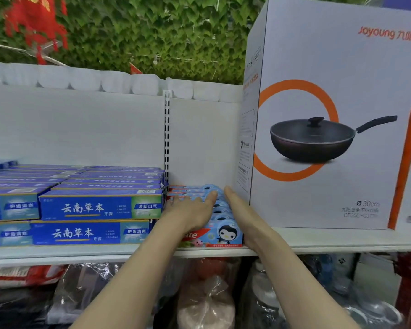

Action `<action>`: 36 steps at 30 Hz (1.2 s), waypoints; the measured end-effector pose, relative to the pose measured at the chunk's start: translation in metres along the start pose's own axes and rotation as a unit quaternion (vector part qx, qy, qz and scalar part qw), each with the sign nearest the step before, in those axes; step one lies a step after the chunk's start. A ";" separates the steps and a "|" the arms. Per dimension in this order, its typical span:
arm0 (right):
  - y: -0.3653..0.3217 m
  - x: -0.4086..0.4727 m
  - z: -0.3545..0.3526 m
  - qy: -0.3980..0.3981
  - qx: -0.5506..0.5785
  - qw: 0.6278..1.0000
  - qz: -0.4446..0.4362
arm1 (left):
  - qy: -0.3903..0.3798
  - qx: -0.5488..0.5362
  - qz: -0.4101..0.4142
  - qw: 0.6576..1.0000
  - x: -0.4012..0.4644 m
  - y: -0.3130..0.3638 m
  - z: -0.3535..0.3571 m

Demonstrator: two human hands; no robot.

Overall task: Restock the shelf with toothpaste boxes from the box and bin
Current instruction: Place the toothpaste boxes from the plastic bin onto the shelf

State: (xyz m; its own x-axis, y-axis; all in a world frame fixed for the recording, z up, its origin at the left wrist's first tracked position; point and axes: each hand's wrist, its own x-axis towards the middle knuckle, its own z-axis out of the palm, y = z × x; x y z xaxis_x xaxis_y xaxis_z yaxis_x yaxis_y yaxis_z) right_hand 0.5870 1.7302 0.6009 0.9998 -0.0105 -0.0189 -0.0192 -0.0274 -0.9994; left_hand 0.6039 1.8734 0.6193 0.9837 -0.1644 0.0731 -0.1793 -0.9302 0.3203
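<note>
Both hands lie flat and released: left hand (192, 210) presses atop the children's toothpaste boxes (220, 235) on the shelf (81, 254), right hand (241, 210) squares them beside the wok carton (330, 115).

I see a white back panel (81, 127) behind the shelving, split by a slotted metal upright (167, 134). Above it runs a wall of green artificial leaves (152, 32) with red decorations (36, 22) at the upper left. Lighting is even.
</note>
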 end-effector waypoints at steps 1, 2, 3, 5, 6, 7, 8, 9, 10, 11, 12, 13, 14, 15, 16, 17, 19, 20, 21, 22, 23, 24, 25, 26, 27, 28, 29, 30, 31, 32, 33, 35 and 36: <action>0.000 0.000 -0.001 0.000 0.007 1.000 0.001 | -0.001 0.009 0.001 1.000 0.001 0.000 0.001; -0.002 0.001 -0.002 0.000 0.013 1.000 0.004 | -0.004 0.016 0.001 1.000 0.002 -0.001 0.001; -0.005 0.000 -0.001 -0.003 0.019 1.000 0.009 | -0.009 0.021 0.001 1.000 0.002 0.000 0.001; -0.009 0.000 -0.001 -0.008 0.023 0.999 0.027 | -0.017 0.030 0.003 0.999 0.001 0.001 0.000; -0.010 0.002 0.001 -0.010 0.025 0.999 0.034 | -0.019 0.032 0.002 0.999 0.000 0.001 -0.001; -0.011 0.002 0.002 -0.010 0.028 0.999 0.040 | -0.019 0.034 0.002 0.999 -0.001 0.001 -0.001; -0.010 0.004 0.003 -0.006 0.033 0.999 0.040 | -0.018 0.038 0.002 0.999 -0.001 0.001 -0.001; -0.010 0.004 0.004 -0.008 0.036 0.999 0.040 | -0.018 0.045 0.003 0.999 -0.001 0.000 -0.001; -0.010 0.004 0.003 -0.015 0.035 0.998 0.041 | -0.018 0.051 0.003 0.999 -0.001 0.000 -0.001; -0.010 0.004 0.003 -0.014 0.032 0.999 0.037 | -0.020 0.055 0.003 0.998 -0.002 0.001 -0.002; -0.011 0.004 0.001 -0.006 0.027 0.999 0.033 | -0.023 0.054 0.001 0.998 -0.002 0.001 -0.002; -0.013 0.006 -0.002 0.006 0.023 0.999 0.027 | -0.026 0.052 -0.002 0.998 -0.002 0.001 -0.002; -0.015 0.006 -0.002 0.013 0.017 0.999 0.027 | -0.029 0.049 -0.003 0.998 -0.003 0.002 -0.003; -0.018 0.006 0.000 0.010 0.008 1.000 0.028 | -0.030 0.050 -0.003 0.998 -0.003 0.001 -0.003; -0.018 0.009 0.001 0.003 -0.005 1.000 0.029 | -0.030 0.052 -0.002 0.998 -0.002 0.001 -0.003; -0.018 0.011 0.003 -0.001 -0.019 0.999 0.033 | -0.030 0.053 -0.003 0.998 -0.002 0.000 -0.003; -0.017 0.015 0.004 0.001 -0.034 0.999 0.034 | -0.028 0.051 -0.008 0.998 -0.001 -0.002 -0.002; -0.018 0.016 0.002 0.014 -0.046 0.998 0.029 | -0.028 0.049 -0.009 0.998 0.000 -0.002 -0.002; -0.021 0.013 0.003 0.032 -0.059 0.998 0.022 | -0.030 0.047 -0.010 0.998 0.000 -0.002 -0.003; -0.026 0.009 0.005 0.048 -0.066 0.997 0.017 | -0.033 0.047 -0.011 0.998 -0.001 -0.002 -0.003; -0.031 0.006 0.009 0.051 -0.074 0.996 0.013 | -0.036 0.048 -0.012 0.998 -0.001 -0.001 -0.003; -0.033 0.010 0.009 0.048 -0.076 0.996 0.013 | -0.037 0.049 -0.012 0.998 -0.001 -0.001 -0.004; -0.031 0.019 0.008 0.049 -0.079 0.996 0.013 | -0.039 0.050 -0.011 0.998 0.000 -0.001 -0.004; -0.031 0.026 0.008 0.052 -0.082 0.995 0.015 | -0.039 0.050 -0.011 0.998 0.001 0.000 -0.004; -0.033 0.030 0.009 0.052 -0.084 0.995 0.020 | -0.040 0.049 -0.011 0.998 0.003 0.001 -0.005; -0.035 0.032 0.011 0.050 -0.087 0.995 0.026 | -0.043 0.046 -0.014 0.998 0.006 0.001 -0.005; -0.036 0.033 0.012 0.050 -0.092 0.994 0.030 | -0.046 0.042 -0.020 0.998 0.010 0.002 -0.006; -0.037 0.035 0.014 0.047 -0.097 0.994 0.034 | -0.052 0.038 -0.027 0.998 0.014 0.002 -0.006; -0.038 0.039 0.016 0.048 -0.102 0.993 0.033 | -0.057 0.036 -0.033 0.997 0.017 0.002 -0.006; -0.038 0.042 0.017 0.048 -0.108 0.992 0.032 | -0.060 0.036 -0.037 0.997 0.020 0.003 -0.006; -0.036 0.045 0.017 0.045 -0.108 0.993 0.032 | -0.061 0.035 -0.040 0.997 0.023 0.003 -0.006; -0.034 0.049 0.018 0.047 -0.110 0.992 0.033 | -0.062 0.028 -0.041 0.997 0.026 0.004 -0.007; -0.032 0.050 0.017 0.045 -0.108 0.993 0.032 | -0.062 0.020 -0.043 0.997 0.027 0.004 -0.007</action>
State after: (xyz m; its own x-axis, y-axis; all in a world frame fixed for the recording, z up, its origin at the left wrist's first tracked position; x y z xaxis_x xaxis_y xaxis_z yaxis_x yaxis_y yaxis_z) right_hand 0.6381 1.7478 0.6316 0.9918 -0.1074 -0.0696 -0.0935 -0.2369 -0.9670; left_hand 0.6295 1.8679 0.6292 0.9903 -0.1199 -0.0708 -0.0954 -0.9546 0.2824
